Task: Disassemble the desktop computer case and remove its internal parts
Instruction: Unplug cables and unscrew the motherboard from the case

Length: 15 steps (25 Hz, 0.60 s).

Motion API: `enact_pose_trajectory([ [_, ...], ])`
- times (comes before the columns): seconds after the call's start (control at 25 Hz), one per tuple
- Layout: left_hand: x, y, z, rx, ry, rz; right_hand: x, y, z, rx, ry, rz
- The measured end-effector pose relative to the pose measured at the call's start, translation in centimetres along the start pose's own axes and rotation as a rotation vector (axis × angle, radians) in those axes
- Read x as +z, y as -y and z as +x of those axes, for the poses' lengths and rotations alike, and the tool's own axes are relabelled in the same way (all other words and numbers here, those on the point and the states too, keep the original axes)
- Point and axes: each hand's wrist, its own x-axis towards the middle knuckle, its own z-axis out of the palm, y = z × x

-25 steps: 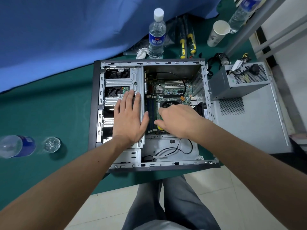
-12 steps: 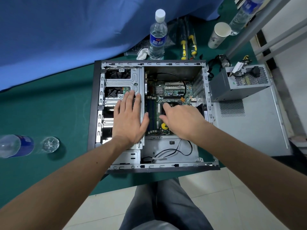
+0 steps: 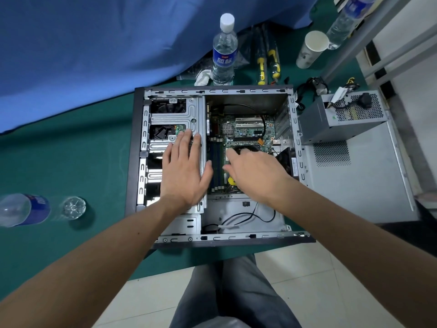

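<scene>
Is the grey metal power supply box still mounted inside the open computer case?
No, the grey metal power supply box sits outside the open computer case, on the pale side panel to its right.

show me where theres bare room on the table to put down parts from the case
Free: green mat between the case and the lying bottle; also the side panel in front of the power supply. Crowded: behind the case, around the upright bottle, screwdrivers and cup.
</scene>
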Motion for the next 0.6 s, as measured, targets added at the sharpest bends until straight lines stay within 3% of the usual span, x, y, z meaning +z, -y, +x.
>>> enact_pose_trajectory([
  [0.12,0.0,0.1,0.1,-0.001,0.005,0.003,-0.5,-0.5,-0.2,-0.167,0.096,0.197],
  [0.2,0.0,0.2,0.1,0.001,0.009,0.007,-0.3,-0.3,-0.4,-0.083,0.106,0.239],
  [0.32,0.0,0.1,0.0,0.003,0.008,0.009,0.4,-0.1,-0.2,0.139,0.042,0.051],
  [0.52,0.0,0.1,-0.1,0.006,0.008,-0.007,0.1,-0.8,-0.4,-0.153,0.017,0.201],
  [0.6,-0.1,0.1,-0.1,0.006,0.01,-0.008,0.4,-0.5,-0.7,-0.109,0.03,0.184],
])
